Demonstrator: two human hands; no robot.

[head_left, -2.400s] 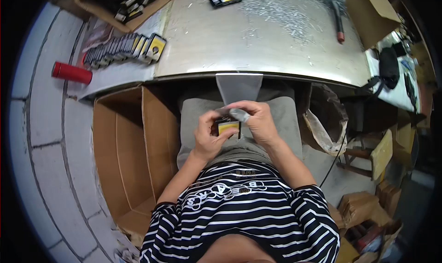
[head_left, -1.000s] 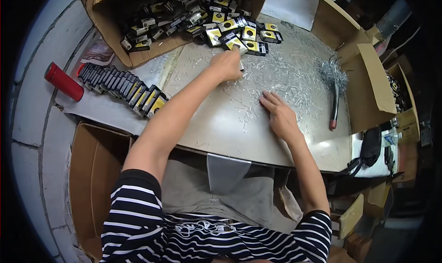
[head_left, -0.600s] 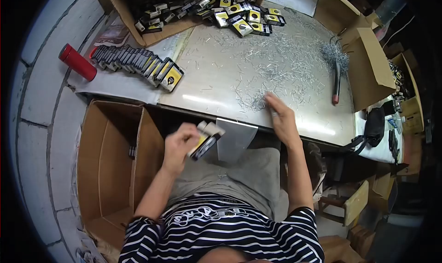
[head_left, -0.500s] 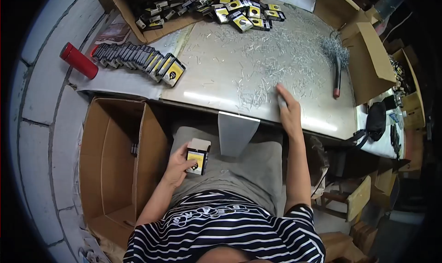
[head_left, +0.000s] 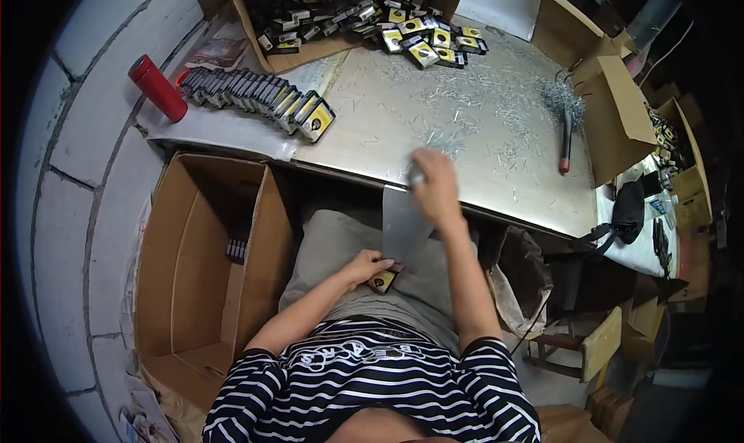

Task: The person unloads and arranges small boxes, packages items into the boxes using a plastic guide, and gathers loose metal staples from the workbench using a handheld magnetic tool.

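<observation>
My left hand [head_left: 366, 268] grips a small black-and-yellow cardboard box [head_left: 382, 280] over my lap, its upper end right under the lower end of a grey chute [head_left: 401, 218]. That chute slopes down from the table's front edge. Above its top, my right hand [head_left: 436, 186] is curled at the table edge, slightly blurred. Something greyish shows under its fingers, but I cannot make out what it is. Thin silvery metal pins [head_left: 442, 141] lie in a small heap just beyond the right hand, and more [head_left: 511, 117] are scattered over the table.
A row of filled-looking small boxes [head_left: 256, 98] stands left, beside a red flask [head_left: 158, 89]. More boxes [head_left: 422, 53] spill from a carton at the back. A black-handled tool [head_left: 566, 144] with pins clinging lies right. An open carton [head_left: 194, 265] stands at my left.
My right hand has moved left to the chute's top, and pins near the edge have shifted. My left hand has brought the small box right, under the chute. The view has shifted slightly.
</observation>
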